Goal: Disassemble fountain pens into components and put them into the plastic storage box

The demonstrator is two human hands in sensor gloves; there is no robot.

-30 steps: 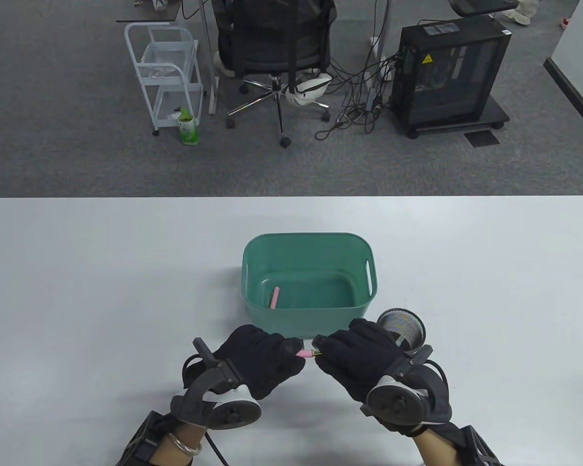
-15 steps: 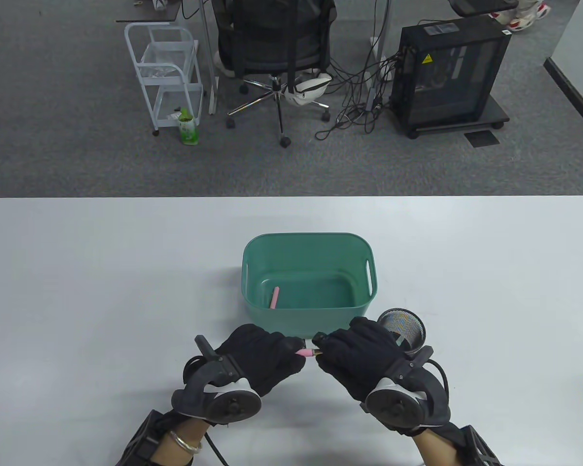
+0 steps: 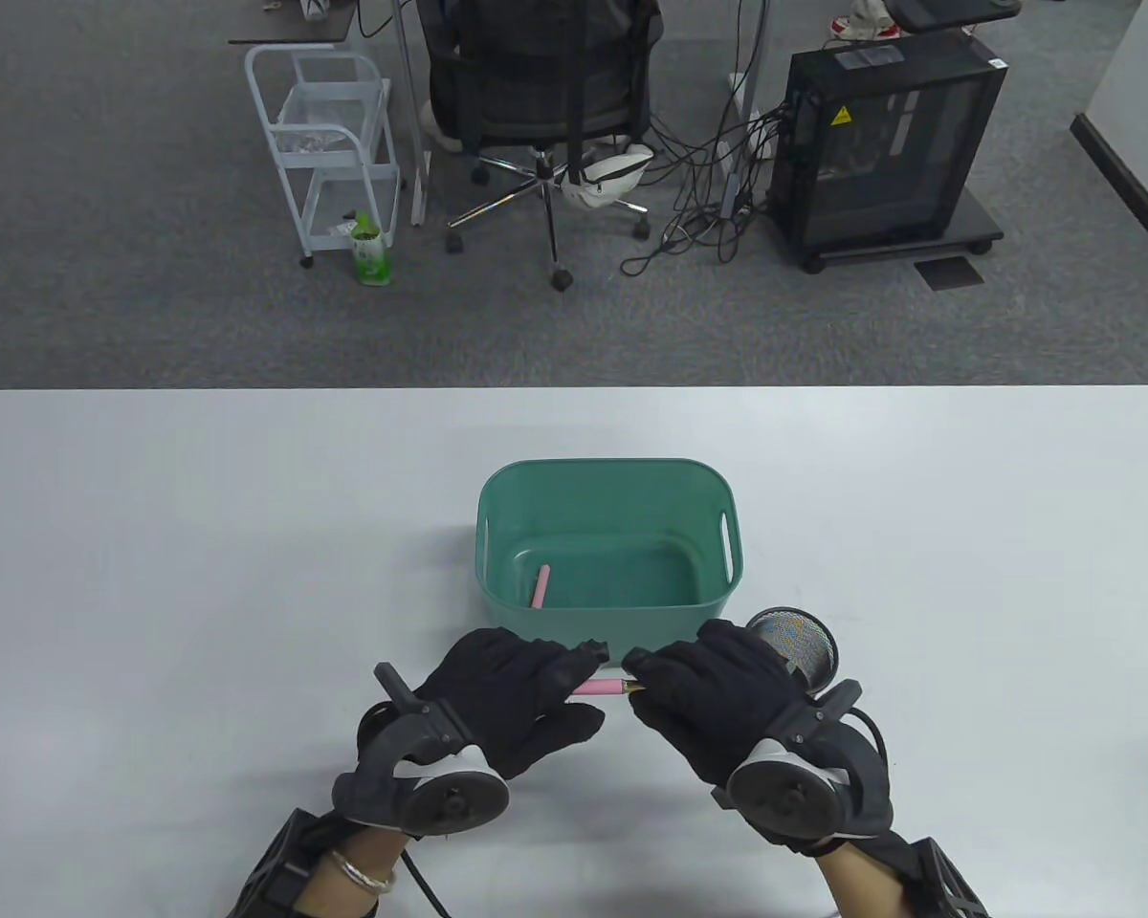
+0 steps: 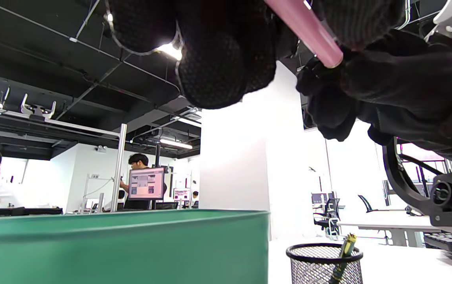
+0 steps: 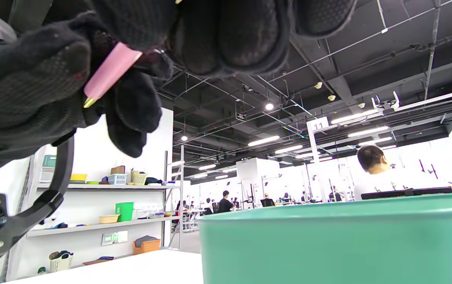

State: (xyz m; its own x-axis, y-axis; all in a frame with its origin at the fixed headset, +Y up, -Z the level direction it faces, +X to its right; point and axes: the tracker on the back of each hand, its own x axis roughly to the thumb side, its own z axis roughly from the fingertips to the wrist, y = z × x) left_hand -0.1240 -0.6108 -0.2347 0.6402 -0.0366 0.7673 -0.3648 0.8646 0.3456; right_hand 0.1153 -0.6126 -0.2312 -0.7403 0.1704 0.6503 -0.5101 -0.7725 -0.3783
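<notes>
The storage box (image 3: 608,478) in the middle of the frame is teal green. A pink pen part (image 3: 540,585) lies inside it. The pen barrel (image 3: 598,686) at lower centre is pink with a gold end. Both gloves are black. The mesh pen cup (image 3: 799,643) is black with a fine grid pattern. The worktop (image 3: 201,535) is pale grey-white.

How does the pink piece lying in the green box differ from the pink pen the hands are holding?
The pink piece in the box lies loose on the floor of the green box, untouched; the pink pen is held above the table between the left hand and the right hand. The piece looks plain pink; the pen shows a gold part at its right end. Both are slim and pink.
</notes>
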